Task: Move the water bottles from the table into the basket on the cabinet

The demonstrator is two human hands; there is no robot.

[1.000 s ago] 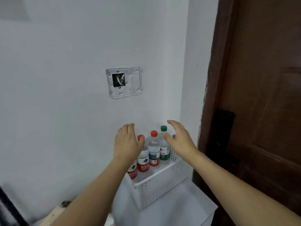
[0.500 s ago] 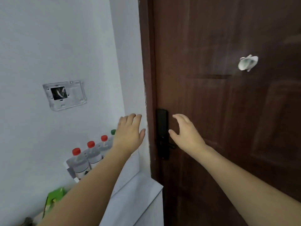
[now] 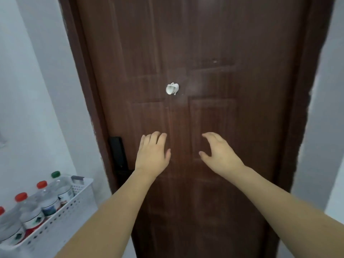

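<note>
The brown door (image 3: 186, 71) fills your view. The basket (image 3: 61, 216), near left, holds four water bottles (image 3: 48, 202). Your left hand (image 3: 151, 155) and right hand (image 3: 219, 155) hang empty, each grip apart. Turning blind, you could knock the basket.

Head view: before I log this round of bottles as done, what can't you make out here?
- White perforated plastic basket: cut off by the left and bottom edges, so the full bottle count is unknown.
- Red-capped clear bottle at far left: mostly out of frame.
- Bottle labels: blurred, unreadable.
- Cabinet under the basket: out of view, as is the table.
- Small white object on the brown wooden door: too blurred to identify.
- Left hand and right hand: empty; contact with the door unclear.
</note>
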